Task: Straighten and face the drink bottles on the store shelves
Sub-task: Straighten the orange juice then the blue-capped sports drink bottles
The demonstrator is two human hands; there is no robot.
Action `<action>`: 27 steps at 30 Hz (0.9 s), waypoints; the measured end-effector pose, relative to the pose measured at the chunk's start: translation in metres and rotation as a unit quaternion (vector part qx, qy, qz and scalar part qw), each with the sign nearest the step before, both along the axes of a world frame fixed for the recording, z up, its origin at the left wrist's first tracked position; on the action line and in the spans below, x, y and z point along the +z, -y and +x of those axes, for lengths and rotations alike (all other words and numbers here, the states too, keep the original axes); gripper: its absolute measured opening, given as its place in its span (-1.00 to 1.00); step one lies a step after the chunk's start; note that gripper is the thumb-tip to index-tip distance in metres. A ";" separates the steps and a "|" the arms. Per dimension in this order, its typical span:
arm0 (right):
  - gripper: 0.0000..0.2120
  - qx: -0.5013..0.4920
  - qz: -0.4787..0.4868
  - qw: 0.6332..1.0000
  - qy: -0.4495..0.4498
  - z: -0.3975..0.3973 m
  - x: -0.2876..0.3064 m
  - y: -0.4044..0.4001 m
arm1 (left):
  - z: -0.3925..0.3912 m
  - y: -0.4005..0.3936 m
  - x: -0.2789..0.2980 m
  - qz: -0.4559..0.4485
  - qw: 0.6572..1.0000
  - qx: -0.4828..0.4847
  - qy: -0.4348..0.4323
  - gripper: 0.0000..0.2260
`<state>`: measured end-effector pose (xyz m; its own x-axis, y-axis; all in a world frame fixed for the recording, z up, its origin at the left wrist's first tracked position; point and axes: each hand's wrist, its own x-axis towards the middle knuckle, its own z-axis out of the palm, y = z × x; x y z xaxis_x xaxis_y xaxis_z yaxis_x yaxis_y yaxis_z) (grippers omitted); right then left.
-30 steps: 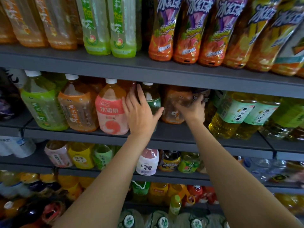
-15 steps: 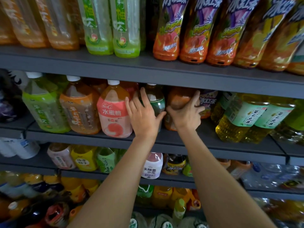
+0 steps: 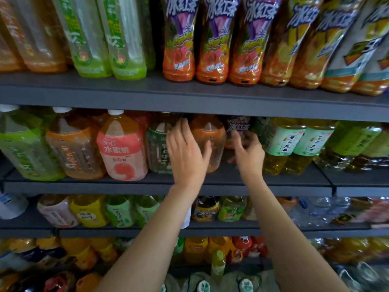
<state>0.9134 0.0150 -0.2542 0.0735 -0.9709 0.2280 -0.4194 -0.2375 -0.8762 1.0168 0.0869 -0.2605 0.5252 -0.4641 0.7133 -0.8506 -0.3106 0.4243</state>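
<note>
On the middle shelf (image 3: 294, 184) stands a row of large drink bottles. My left hand (image 3: 185, 152) lies with straight fingers between a dark green bottle (image 3: 156, 148) and an orange tea bottle (image 3: 210, 133), its thumb across the orange bottle's front. My right hand (image 3: 249, 153), blurred by motion, hovers in the gap to the right of the orange bottle, with its fingers loosely spread in front of a purple-labelled bottle (image 3: 239, 126) set further back. It holds nothing that I can see.
A pink peach bottle (image 3: 122, 148), an orange bottle (image 3: 73, 148) and a green bottle (image 3: 27, 148) stand to the left. Yellow-green tea bottles (image 3: 286, 144) crowd the right. The upper shelf (image 3: 189, 95) hangs low over the caps. More bottles fill the lower shelves.
My right hand let go of the orange tea bottle and moved right toward the purple-labelled bottle. My left hand shifted right onto the orange bottle. The orange bottle now stands nearer the front.
</note>
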 end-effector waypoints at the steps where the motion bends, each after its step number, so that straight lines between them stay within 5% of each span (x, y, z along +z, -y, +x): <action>1: -0.36 -0.040 -0.012 0.999 -0.012 -0.005 0.002 0.007 | -0.009 0.009 0.003 0.002 1.000 -0.001 -0.003 -0.36; 4: -0.32 -0.082 -0.047 0.985 -0.145 -0.002 0.011 0.032 | -0.020 0.034 0.009 0.017 1.000 0.011 -0.017 -0.22; 8: -0.26 -0.082 -0.081 0.975 -0.192 0.019 0.018 0.060 | -0.016 0.052 0.000 0.024 1.000 0.005 -0.015 -0.16; 14: -0.13 -0.052 -0.002 0.983 -0.173 0.045 0.012 0.085 | -0.003 0.051 0.002 0.046 0.999 -0.017 0.004 -0.18; 20: -0.33 -0.095 0.010 0.969 -0.230 0.053 0.014 0.094 | 0.002 0.048 0.001 0.053 0.998 -0.015 0.013 -0.17; 27: -0.41 -0.094 0.007 0.976 -0.196 0.029 0.019 0.046 | 0.002 0.043 0.013 0.101 0.994 0.008 0.031 -0.23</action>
